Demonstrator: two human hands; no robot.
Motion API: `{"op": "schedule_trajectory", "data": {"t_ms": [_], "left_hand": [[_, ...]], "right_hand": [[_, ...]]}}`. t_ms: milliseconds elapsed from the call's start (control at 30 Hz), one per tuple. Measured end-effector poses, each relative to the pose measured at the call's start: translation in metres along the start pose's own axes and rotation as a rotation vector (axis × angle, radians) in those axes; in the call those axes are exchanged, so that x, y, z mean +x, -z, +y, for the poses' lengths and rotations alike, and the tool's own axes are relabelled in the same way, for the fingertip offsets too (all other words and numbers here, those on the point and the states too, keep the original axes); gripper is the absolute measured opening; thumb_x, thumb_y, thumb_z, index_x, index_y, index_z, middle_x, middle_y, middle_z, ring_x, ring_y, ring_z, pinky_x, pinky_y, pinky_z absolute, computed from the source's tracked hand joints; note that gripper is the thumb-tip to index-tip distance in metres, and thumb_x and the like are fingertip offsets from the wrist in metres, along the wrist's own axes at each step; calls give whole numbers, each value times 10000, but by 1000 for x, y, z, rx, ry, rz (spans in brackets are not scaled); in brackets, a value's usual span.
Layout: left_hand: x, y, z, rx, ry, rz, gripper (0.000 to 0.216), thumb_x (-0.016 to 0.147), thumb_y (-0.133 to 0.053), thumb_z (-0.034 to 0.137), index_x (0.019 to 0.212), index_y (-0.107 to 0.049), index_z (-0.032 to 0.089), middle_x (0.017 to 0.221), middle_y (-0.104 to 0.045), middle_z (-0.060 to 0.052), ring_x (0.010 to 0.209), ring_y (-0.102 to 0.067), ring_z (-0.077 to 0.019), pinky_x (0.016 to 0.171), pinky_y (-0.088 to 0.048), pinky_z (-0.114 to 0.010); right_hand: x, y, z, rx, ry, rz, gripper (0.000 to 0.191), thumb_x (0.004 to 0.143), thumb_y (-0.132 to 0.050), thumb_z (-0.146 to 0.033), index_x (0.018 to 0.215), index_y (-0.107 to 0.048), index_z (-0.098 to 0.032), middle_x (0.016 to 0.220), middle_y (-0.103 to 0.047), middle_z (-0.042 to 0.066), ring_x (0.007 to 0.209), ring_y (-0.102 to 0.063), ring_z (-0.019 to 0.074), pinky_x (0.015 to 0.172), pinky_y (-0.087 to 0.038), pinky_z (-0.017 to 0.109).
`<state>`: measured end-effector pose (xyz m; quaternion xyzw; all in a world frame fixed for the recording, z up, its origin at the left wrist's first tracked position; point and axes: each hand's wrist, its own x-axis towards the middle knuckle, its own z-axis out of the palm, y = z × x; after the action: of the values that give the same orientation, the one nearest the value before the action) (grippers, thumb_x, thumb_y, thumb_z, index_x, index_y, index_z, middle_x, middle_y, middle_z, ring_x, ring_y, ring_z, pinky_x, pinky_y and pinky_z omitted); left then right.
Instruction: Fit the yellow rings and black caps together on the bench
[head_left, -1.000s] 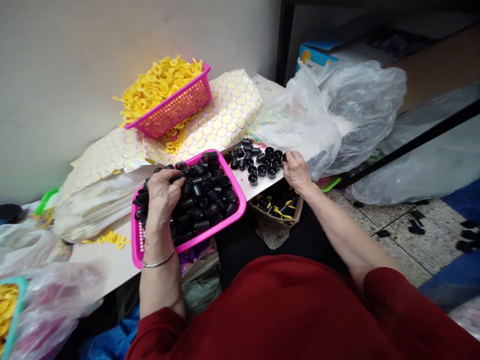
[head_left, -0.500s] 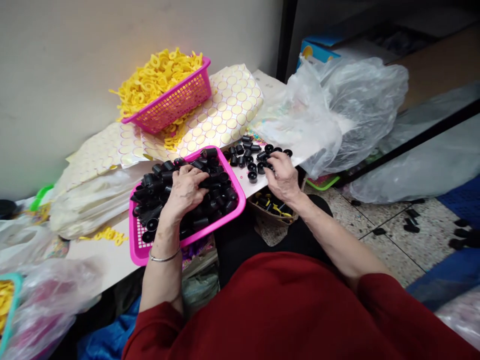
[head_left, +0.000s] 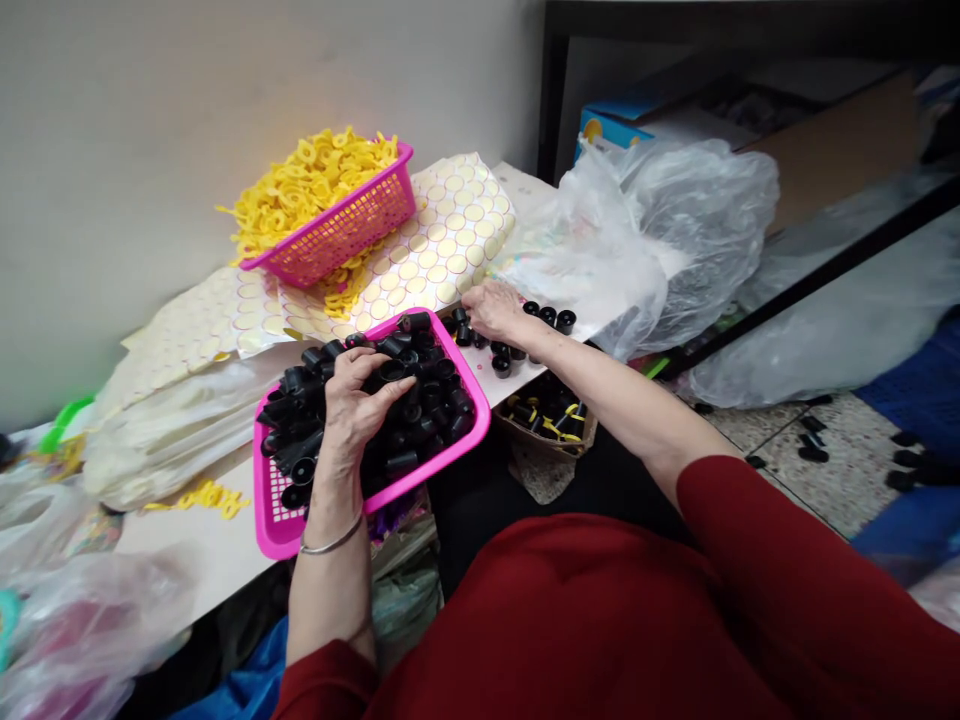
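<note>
My left hand (head_left: 356,400) is over a pink basket (head_left: 480,420) heaped with black plastic parts (head_left: 401,462). Between its thumb and fingers sits a round black plastic cap (head_left: 391,370). My right hand (head_left: 495,308) reaches to the far side of a small group of black caps (head_left: 547,316) on the white table, its fingers bent downward and together. Whatever those fingertips hold, if anything, is hidden. Several of the caps stand upright with their hollow ends up.
Behind stands a pink basket of yellow plastic pieces (head_left: 311,190) on sticker sheets (head_left: 450,235). Clear plastic bags (head_left: 690,240) lie at the right. Below the table edge, a box (head_left: 585,447) holds black-and-yellow pieces. Black parts (head_left: 814,447) are scattered on the floor.
My right hand has moved left and farther back across the loose black caps. My left hand has lifted slightly, its thumb and fingers now around a cap. The camera view has shifted a little.
</note>
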<state>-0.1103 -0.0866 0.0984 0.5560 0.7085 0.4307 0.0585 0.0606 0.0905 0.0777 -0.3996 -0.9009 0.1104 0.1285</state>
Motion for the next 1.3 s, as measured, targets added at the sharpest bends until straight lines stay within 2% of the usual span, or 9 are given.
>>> {"op": "schedule_trajectory", "data": {"t_ms": [167, 367, 567, 633, 700, 767, 867, 1033, 1300], "left_hand": [[0, 3, -6, -33, 12, 44, 300, 644, -756, 407, 855, -706, 199, 911, -614, -38, 940, -584, -201, 906, -472, -336], [-2, 20, -9, -135, -58, -9, 386, 518, -835, 423, 813, -723, 200, 870, -663, -33, 924, -595, -210, 896, -482, -358], [8, 39, -38, -311, 248, 607, 198, 609, -712, 294, 723, -667, 138, 664, -598, 14, 614, -537, -102, 648, -462, -248], [10, 44, -50, -228, 352, 687, 174, 578, -691, 262, 685, -655, 129, 608, -565, 28, 579, -508, -98, 616, -442, -241], [11, 47, -61, -114, 404, 658, 190, 581, -678, 273, 707, -673, 130, 608, -571, 22, 593, -515, -115, 623, -442, -255], [11, 47, -67, 15, 377, 520, 236, 610, -679, 315, 771, -700, 143, 662, -608, -1, 662, -550, -149, 683, -458, -286], [10, 44, -69, 229, 237, 292, 283, 696, -655, 384, 886, -726, 188, 846, -665, -53, 868, -579, -216, 860, -443, -365], [8, 35, -62, 404, 83, 191, 278, 800, -599, 399, 995, -723, 245, 1087, -633, -86, 1095, -497, -272, 1007, -337, -454], [6, 36, -55, 414, -73, 111, 222, 837, -550, 305, 965, -729, 276, 1064, -667, -49, 1117, -465, -272, 1010, -307, -452]], "right_hand": [[15, -4, -8, -116, 76, -190, 313, 744, -522, -83, 1004, -696, -75, 947, -704, 200, 958, -636, 308, 747, -444, 355], [23, -17, -24, -203, 100, -303, 279, 829, -525, -187, 1028, -694, -87, 992, -699, 213, 1021, -633, 322, 830, -464, 393], [27, -22, -23, -178, 36, -303, 285, 815, -521, -166, 1026, -694, -85, 1030, -692, 215, 1023, -634, 325, 820, -466, 374], [27, -22, -24, -135, -38, -249, 290, 814, -515, -153, 1035, -684, -73, 1017, -691, 213, 1008, -638, 308, 792, -461, 338], [25, -20, -29, -69, -106, -135, 299, 850, -474, -175, 1050, -671, -74, 1013, -686, 205, 988, -635, 292, 756, -452, 319], [21, -15, -39, 2, -103, 13, 312, 898, -420, -224, 1042, -664, -92, 1025, -673, 188, 965, -621, 275, 740, -439, 318], [10, -8, -63, 95, 101, 164, 321, 935, -396, -292, 972, -661, -115, 1010, -652, 155, 944, -584, 242, 770, -421, 316], [-6, -2, -105, 155, 550, 60, 241, 890, -509, -283, 992, -649, -115, 1047, -630, 122, 994, -542, 226, 871, -407, 333], [-9, -1, -135, 74, 479, -177, 286, 859, -467, -236, 1055, -628, -104, 1058, -649, 164, 981, -585, 270, 821, -440, 380]]}}
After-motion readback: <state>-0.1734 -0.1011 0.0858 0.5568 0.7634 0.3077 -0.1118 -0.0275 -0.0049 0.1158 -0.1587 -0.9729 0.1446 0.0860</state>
